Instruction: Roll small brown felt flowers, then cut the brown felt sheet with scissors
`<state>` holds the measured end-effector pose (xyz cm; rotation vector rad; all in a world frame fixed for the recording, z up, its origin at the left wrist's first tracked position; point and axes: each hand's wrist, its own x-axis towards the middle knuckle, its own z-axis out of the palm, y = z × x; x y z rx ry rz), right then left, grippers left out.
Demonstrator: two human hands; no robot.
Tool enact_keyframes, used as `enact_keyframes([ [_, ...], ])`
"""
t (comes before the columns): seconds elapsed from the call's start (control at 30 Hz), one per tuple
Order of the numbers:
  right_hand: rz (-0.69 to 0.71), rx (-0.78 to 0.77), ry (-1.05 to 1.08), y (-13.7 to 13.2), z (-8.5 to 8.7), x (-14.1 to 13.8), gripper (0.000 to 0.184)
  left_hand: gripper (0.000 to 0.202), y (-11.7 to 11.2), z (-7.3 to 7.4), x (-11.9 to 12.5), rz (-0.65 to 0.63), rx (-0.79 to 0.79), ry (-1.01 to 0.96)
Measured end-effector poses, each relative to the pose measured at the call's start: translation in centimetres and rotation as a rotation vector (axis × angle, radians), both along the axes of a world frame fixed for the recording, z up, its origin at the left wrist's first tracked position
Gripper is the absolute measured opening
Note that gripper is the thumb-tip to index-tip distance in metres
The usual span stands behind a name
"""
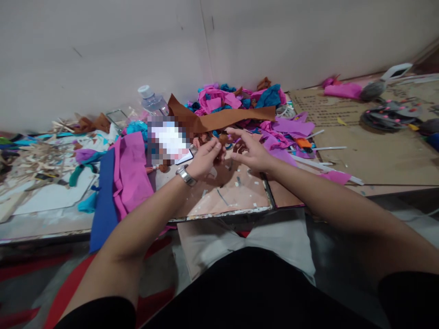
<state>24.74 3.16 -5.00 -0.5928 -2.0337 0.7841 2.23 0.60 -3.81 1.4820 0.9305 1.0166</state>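
My left hand [206, 159], with a metal watch on its wrist, is held above the worktable with thumb and fingers pinched together. What is in the pinch is mostly hidden; a small brown crumpled piece [222, 138] shows just beyond the fingertips. Facing it from the right, my right hand [253, 151] has its fingers curved and apart, with nothing visible in its grasp. Behind both hands stretches a long brown strip [236, 119]. A lit phone [183, 157], partly blurred out, lies beside my left wrist.
Pink sheet [132, 169] and blue sheet [103, 201] hang over the front edge at left. Wood sticks [37, 160] are scattered beyond them. A plastic bottle [152, 101] stands near the wall. Crumpled colored scraps [219, 98] pile at the back. Cardboard [346, 155] covers the right side.
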Motion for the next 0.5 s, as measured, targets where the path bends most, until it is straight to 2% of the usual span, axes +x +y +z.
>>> enact_keyframes([
  [0.07, -0.013, 0.105, -0.135, 0.3, -0.3, -0.1, 0.056, 0.053, 0.9, -0.1, -0.5, 0.114, 0.074, -0.097],
  [0.17, 0.092, 0.293, -0.449, 0.1, -0.9, -0.6, 0.046, 0.050, 2.1, -0.6, -1.4, 0.214, 0.198, -0.091],
  [0.27, 0.080, 0.314, -0.654, -0.4, -1.1, -1.1, 0.045, 0.055, 2.7, -1.3, -1.8, 0.272, 0.261, -0.036],
  [0.4, 0.026, 0.313, -0.641, -0.3, -1.0, -1.1, 0.042, 0.058, 2.9, -2.0, -1.9, 0.299, 0.308, 0.017],
  [0.5, 0.060, 0.325, -0.626, 0.5, -1.1, -0.7, 0.027, 0.059, 3.2, -2.5, -2.0, 0.326, 0.349, 0.081],
])
